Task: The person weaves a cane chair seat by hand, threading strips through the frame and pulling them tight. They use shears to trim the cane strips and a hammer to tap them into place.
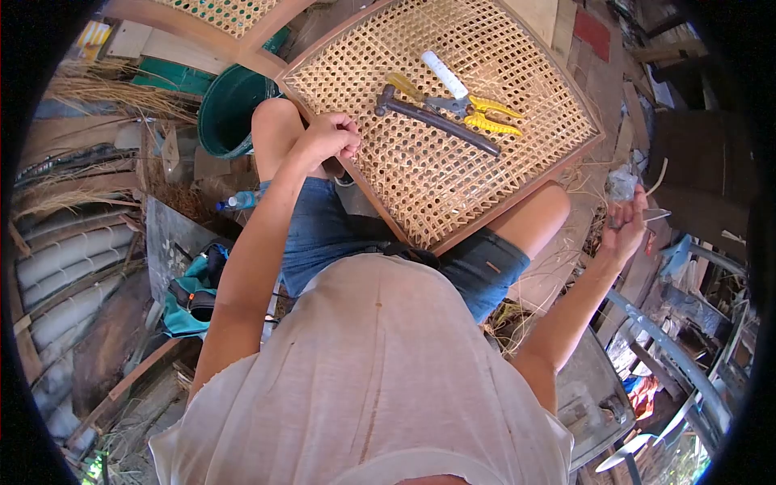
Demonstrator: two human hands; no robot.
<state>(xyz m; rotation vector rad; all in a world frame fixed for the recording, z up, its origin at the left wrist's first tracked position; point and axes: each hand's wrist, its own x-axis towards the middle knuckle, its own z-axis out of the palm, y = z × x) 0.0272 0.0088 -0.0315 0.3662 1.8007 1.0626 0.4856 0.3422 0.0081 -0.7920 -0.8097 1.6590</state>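
A wooden-framed panel of woven cane (pixel 388 178) lies across my lap and knees. My left hand (pixel 327 141) rests at its left edge with fingers curled; whatever they hold, if anything, is hidden. Out to the right, away from the panel, my right hand (pixel 626 226) has its fingers around a pointed metal tool (pixel 655 214), close to a clear plastic bag or container (pixel 621 186). On the cane lie a dark hammer (pixel 444 129), yellow-handled cutters (pixel 491 115), a white cylinder (pixel 444 74) and a yellowish-handled tool (pixel 404 85).
A green bucket (pixel 212 113) stands beyond my left knee, with a blue-capped bottle (pixel 238 201) nearby. A teal bag (pixel 187 303) lies at lower left. Another cane-and-wood frame (pixel 250 40) is at the top. Loose cane strands and scrap wood lie on the right.
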